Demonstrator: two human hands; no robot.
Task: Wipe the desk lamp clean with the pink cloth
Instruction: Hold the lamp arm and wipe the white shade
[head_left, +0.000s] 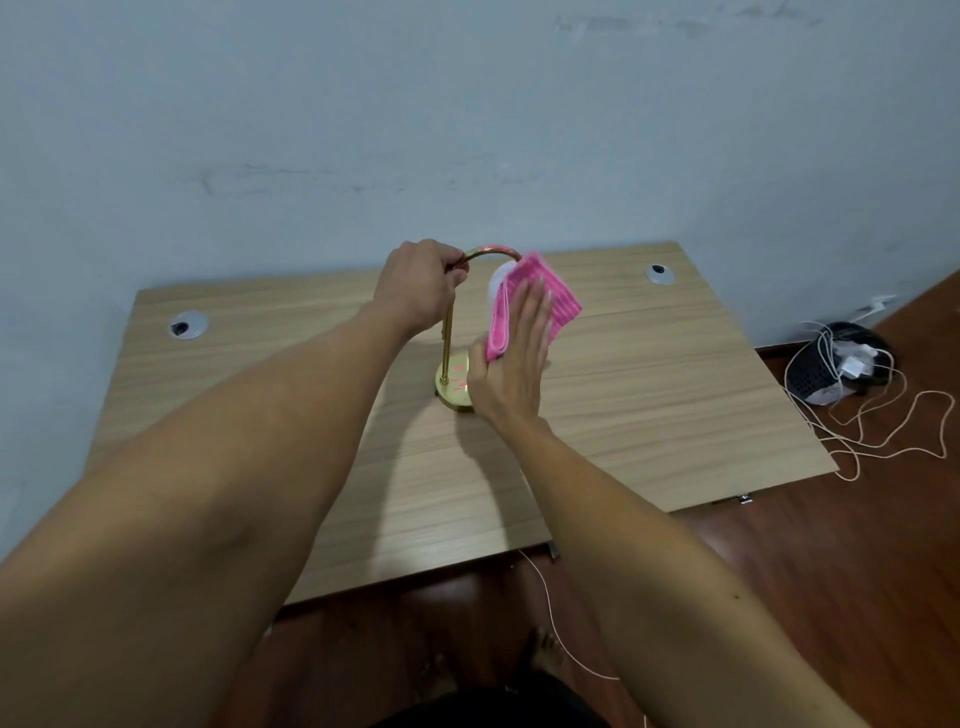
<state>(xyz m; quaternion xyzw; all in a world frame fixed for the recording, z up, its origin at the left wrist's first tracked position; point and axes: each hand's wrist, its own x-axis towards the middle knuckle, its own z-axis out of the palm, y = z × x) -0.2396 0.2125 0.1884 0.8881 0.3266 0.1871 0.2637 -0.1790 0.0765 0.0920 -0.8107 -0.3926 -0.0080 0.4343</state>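
A brass desk lamp (448, 338) with a round base and an arched neck stands in the middle of the wooden desk (649, 374). My left hand (418, 283) is closed around the top of the neck where the arch begins. My right hand (514, 358) presses the folded pink cloth (558, 296) flat against the white lamp shade (500, 278), thumb under the cloth's lower edge. Most of the shade is hidden behind the cloth.
Two round cable grommets (188, 325) (660, 274) sit in the desk's back corners. A black basket (836, 366) with white chargers and a long loose cord (883, 441) lies on the wooden floor at the right. The desk backs onto a pale wall.
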